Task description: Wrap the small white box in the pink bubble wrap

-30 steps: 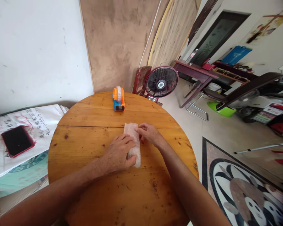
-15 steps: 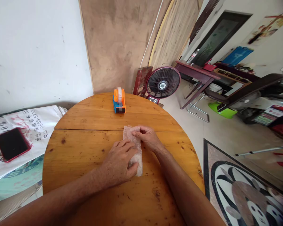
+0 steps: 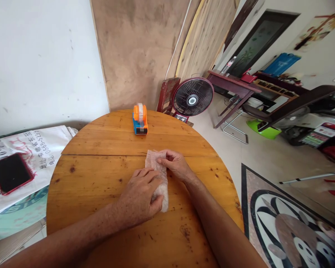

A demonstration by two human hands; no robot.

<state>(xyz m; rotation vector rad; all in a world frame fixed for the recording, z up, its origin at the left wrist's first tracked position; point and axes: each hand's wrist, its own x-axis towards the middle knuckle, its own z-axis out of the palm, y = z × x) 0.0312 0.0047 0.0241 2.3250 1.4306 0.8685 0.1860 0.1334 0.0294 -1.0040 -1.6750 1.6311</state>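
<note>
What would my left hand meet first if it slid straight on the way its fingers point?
Probably the right hand, which pinches the far end of the pale bundle. The left hand lies flat on that bundle, fingers aimed that way; both seem level.

The scene is bright and evenly lit by soft daylight, which seems to come from the open room on the right. The white wall (image 3: 39, 63) at the left is very light but not burnt out. The wooden surface (image 3: 100, 178) shows a mild sheen and no hard glare. Under the left hand (image 3: 139, 193) and the right hand (image 3: 174, 165) lie only short, soft shadows. The pale wrapping (image 3: 159, 178) between the hands looks a little washed out, so its texture is hard to read. The centre is sharp. Toward the edges the wide lens bends straight lines: the leaning board (image 3: 206, 37) curves, and the floor pattern (image 3: 290, 230) at the lower right is stretched and slightly soft.
</note>
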